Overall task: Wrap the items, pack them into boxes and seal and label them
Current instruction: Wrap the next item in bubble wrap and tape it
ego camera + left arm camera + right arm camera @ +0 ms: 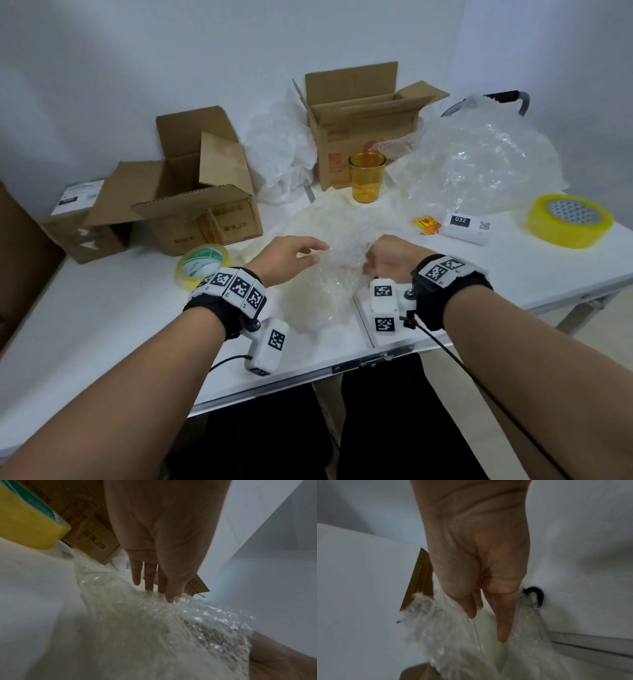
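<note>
A clear bubble wrap sheet [325,287] is raised in a mound at the table's front middle, and both hands hold it. My left hand [317,251] pinches its upper edge, thumb in front and straight fingers behind; the left wrist view shows that hand [161,595] on the wrap [137,628]. My right hand [368,263] grips the sheet's right side with curled fingers. In the right wrist view, the thumb and forefinger of that hand [488,622] dig into the wrap [450,642]. An amber glass cup [366,178] stands upright and unwrapped behind the sheet.
An open box [205,205] stands at the left and a taller open box [359,130] at the back. A green-printed tape roll [200,263] lies by my left wrist; a yellow tape roll [568,219] sits far right. Near them: a label card [467,228], a small packet [426,224] and a bubble wrap heap [479,164].
</note>
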A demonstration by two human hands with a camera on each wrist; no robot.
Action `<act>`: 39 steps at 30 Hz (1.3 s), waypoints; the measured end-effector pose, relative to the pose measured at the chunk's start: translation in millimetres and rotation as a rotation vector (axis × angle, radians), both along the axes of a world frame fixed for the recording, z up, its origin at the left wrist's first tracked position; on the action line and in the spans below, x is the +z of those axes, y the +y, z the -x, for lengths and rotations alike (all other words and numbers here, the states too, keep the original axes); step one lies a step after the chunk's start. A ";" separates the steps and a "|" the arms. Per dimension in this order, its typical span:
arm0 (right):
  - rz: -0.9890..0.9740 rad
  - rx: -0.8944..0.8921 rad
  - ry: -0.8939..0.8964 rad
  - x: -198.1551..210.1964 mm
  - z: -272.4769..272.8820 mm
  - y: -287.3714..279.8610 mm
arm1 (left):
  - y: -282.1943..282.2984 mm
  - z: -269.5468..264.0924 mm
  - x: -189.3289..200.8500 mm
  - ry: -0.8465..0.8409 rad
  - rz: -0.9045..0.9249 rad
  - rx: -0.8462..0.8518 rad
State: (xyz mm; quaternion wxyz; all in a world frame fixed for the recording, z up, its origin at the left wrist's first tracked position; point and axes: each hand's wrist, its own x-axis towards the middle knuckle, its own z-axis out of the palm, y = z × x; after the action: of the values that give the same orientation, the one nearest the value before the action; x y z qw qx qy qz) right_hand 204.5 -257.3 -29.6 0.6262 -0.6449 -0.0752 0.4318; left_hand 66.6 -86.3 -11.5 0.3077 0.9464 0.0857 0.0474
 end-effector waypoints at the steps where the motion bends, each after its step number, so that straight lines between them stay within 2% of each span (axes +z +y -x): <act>1: 0.042 -0.024 -0.022 -1.3 0.4 -1.4 | -2.3 -1.2 -0.8 -0.035 0.006 0.017; 4: 0.136 -0.085 -0.105 -6.8 1.2 -1.3 | -8.1 -5.5 -1.4 -0.114 0.043 0.072; 6: 0.091 -0.121 -0.077 -9.6 1.9 1.6 | -9.0 -6.5 -2.5 -0.135 0.073 0.091; 13: 0.015 0.177 -0.021 -2.4 19.8 9.2 | -5.8 -5.5 0.0 -0.222 0.197 0.133; 15: 0.023 0.097 0.038 2.8 21.8 7.2 | -3.9 -4.7 0.5 -0.198 0.181 0.132; 17: 0.032 -0.069 0.087 1.4 18.0 3.9 | -2.6 -3.4 -2.3 -0.155 0.151 0.120; 19: 0.014 -0.122 0.127 -0.9 15.8 1.3 | -1.6 -2.8 -7.1 -0.124 0.128 0.105; 23: -0.034 -0.135 0.202 2.0 17.2 -1.6 | -2.8 -2.4 -8.7 -0.120 0.142 0.113; 29: -0.111 -0.028 0.201 13.2 22.8 10.1 | -2.8 -5.0 -2.5 -0.153 0.178 0.160; 32: -0.133 -0.078 0.206 8.6 16.7 10.5 | -4.0 -7.1 -2.2 -0.121 0.164 0.140; 36: -0.121 -0.291 0.210 0.0 9.8 1.1 | -6.1 -11.6 -4.1 0.004 0.089 0.087; 39: -0.011 -0.194 0.146 8.1 7.0 -16.0 | 4.5 -19.7 -6.8 -0.090 -0.064 0.188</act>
State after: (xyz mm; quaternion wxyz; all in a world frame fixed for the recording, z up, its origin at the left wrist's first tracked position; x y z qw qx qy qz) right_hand 197.5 -273.3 -21.5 0.6725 -0.6123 0.0311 0.4145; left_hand 86.3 -81.9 -18.2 0.2750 0.9405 0.1587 0.1213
